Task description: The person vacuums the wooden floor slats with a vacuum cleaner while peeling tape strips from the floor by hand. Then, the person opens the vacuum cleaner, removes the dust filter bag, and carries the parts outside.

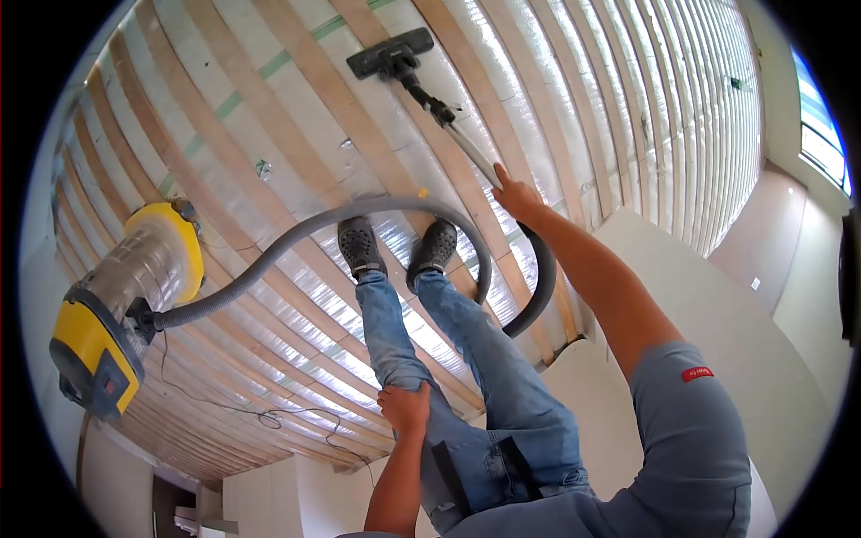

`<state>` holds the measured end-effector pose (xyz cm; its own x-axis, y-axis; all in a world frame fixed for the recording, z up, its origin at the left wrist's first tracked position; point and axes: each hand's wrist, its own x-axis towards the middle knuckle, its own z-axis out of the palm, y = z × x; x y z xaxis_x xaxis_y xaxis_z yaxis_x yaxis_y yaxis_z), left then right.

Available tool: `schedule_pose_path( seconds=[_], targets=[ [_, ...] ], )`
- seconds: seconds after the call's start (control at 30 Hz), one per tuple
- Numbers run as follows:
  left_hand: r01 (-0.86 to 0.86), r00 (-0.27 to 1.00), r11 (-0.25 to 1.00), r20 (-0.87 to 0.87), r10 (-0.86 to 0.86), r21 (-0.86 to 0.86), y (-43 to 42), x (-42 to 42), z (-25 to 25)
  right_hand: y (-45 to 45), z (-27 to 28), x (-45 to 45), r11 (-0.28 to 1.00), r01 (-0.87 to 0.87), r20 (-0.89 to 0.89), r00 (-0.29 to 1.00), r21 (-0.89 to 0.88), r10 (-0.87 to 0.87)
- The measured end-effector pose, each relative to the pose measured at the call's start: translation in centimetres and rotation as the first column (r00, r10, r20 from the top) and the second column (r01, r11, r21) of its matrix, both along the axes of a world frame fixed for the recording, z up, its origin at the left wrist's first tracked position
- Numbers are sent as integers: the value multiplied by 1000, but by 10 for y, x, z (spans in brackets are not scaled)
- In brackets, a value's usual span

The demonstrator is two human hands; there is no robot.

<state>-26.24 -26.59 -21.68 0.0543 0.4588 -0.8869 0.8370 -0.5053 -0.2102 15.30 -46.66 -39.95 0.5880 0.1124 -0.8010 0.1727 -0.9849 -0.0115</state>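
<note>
A person's right hand [517,195] grips the wand [473,154] of a vacuum cleaner [148,262], its floor nozzle [391,54] resting at the far side on a floor of wooden battens [327,85] and silvery foil sheeting [291,100]. The yellow-and-black machine sits at left, its grey hose [235,290] arching past two dark clogs [360,247]. The left hand [405,409] rests on a jeans leg; whether it grips is unclear. Green tape [273,65] crosses the foil; a bright window [821,134] opens at far right.
</note>
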Motion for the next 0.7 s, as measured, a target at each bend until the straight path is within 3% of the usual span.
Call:
schedule_pose_path(
  seconds=[0.1, 0.17, 0.23, 0.3, 0.33, 0.4, 0.5, 0.7],
  targets=[
    [24, 1000, 1000, -13, -24, -20, 5, 4, 0, -72, 18, -93, 997, 75, -107, 991, -31, -78],
    [47, 998, 999, -29, -47, -18, 6, 5, 0, -95, 40, -149, 981, 95, -183, 975, -167, -126],
    [63, 997, 998, -49, -65, -28, 8, 7, 0, -116, 70, -196, 969, 199, -158, 962, -145, -221],
    [89, 995, 996, -49, -90, -28, 9, 8, -1, -163, 68, -253, 983, 166, -113, 978, -81, -175],
    [102, 993, 994, -56, -104, -36, 10, 7, 0, -170, 79, -266, 981, 175, -116, 976, -77, -184],
    [133, 990, 990, -45, -135, -35, 10, 1, -3, -175, 109, -280, 948, 191, -257, 932, -254, -256],
    [164, 985, 986, -49, -166, -42, 15, 7, -1, -174, 140, -287, 926, 236, -298, 898, -294, -323],
    [193, 981, 980, -7, -194, -41, 21, 12, 2, -164, 173, -302, 952, 292, -243, 921, -88, -305]
  ],
)
